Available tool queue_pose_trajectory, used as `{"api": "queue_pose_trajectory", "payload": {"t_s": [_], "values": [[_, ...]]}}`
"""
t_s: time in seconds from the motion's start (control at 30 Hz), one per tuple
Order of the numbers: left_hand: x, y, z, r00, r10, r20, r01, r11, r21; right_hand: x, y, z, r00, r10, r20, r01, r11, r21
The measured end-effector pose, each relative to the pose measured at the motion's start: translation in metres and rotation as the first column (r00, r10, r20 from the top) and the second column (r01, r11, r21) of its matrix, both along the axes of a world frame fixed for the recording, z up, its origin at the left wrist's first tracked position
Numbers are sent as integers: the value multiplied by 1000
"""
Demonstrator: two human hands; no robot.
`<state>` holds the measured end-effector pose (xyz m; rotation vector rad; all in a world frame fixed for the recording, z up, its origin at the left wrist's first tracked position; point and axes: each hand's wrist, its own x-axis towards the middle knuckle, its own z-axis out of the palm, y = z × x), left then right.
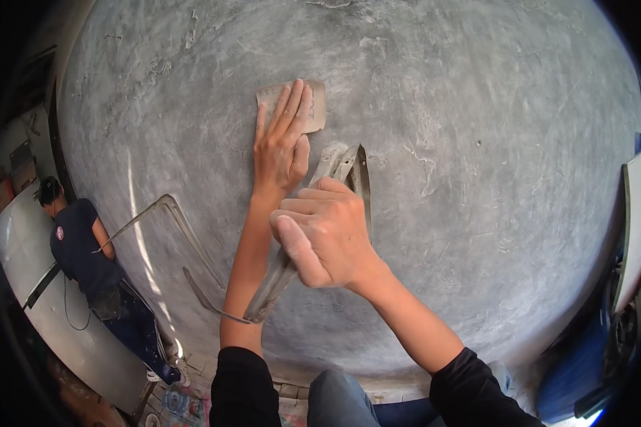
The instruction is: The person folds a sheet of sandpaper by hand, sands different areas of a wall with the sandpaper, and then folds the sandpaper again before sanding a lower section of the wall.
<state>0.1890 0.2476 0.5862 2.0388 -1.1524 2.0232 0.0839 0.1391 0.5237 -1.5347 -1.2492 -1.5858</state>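
Note:
My left hand [281, 146] lies flat with fingers stretched over a sheet of sandpaper [318, 107], pressing it against a broad grey, scuffed surface [463, 213]. Some faint printing shows on the paper's back. Lower and to the right, my right hand [324, 231] is closed around a bent metal frame [272, 292] made of thin, dirty strips. One end of the frame, with small holes, sticks up beyond my knuckles. Its other arms reach left, passing near my left forearm. The part inside my right fist is hidden.
Another person [92, 263] in dark clothes stands at the left, leaning by a pale panel [21, 235]. A white board [630, 228] and a blue object [573, 377] are at the right edge. A plastic bottle [181, 402] lies on the floor at lower left.

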Motion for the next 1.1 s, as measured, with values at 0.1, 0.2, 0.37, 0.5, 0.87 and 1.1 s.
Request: {"api": "queue_pose_trajectory", "payload": {"t_s": [0.1,0.2,0.37,0.5,0.87,1.1], "values": [[1,7,-22,999,9,-46,-10,1000,-13,1,-5,-2,997,79,-3,-78,997,28],[-1,12,-35,995,35,-89,-36,999,-18,1,-4,-2,996,85,-6,-84,996,37],[-16,4,-12,993,77,-91,-76,997,14,-2,0,-1,1000,31,0,-31,998,47],[-15,-5,-8,994,93,-64,-94,995,-16,4,0,-3,997,72,19,-73,995,75],[-26,-11,-22,972,220,-89,-226,972,-65,0,2,-3,999,42,13,-43,994,97],[-21,-5,-22,979,187,-87,-192,980,-54,2,-9,-3,992,123,-1,-122,990,74]]}}
